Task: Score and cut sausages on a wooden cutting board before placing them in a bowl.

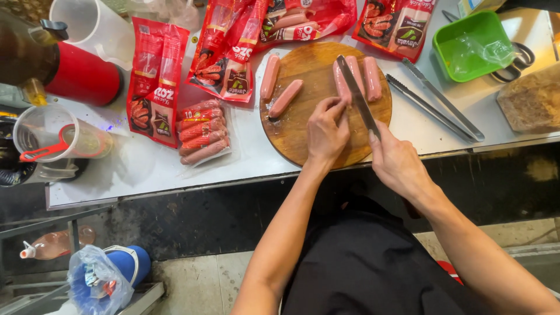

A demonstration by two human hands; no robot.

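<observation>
Closest to the front edge of the counter (146, 169) sits a round wooden cutting board (303, 140), and both hands are working on it. The left hand (325, 133) has its fingers pinched down on the near end of a pink sausage (341, 79). The right hand (396, 160) is wrapped around a knife (357, 96) handle, blade laid lengthwise along that same sausage. Two more sausages (366, 77) lie touching it on the right side of the board, and another pair (279, 87) sits apart toward the board's left.

Just left of the board there's an opened clear pack of sausages (201, 131) — still looks pretty full. At the left edge of the counter, a clear plastic cup (64, 143) with a red scoop (44, 151) resting in it.

Right of the board, metal tongs (434, 108) lie diagonally. Further back — red sausage packets (157, 76) spread along the far edge, some sealed with sausages showing through. A green plastic tub (472, 44) near the far right corner holds crumpled clear wrap. A red bottle (81, 76) lies in the far left corner beside a white jug (96, 26); can't tell what's in that one.
</observation>
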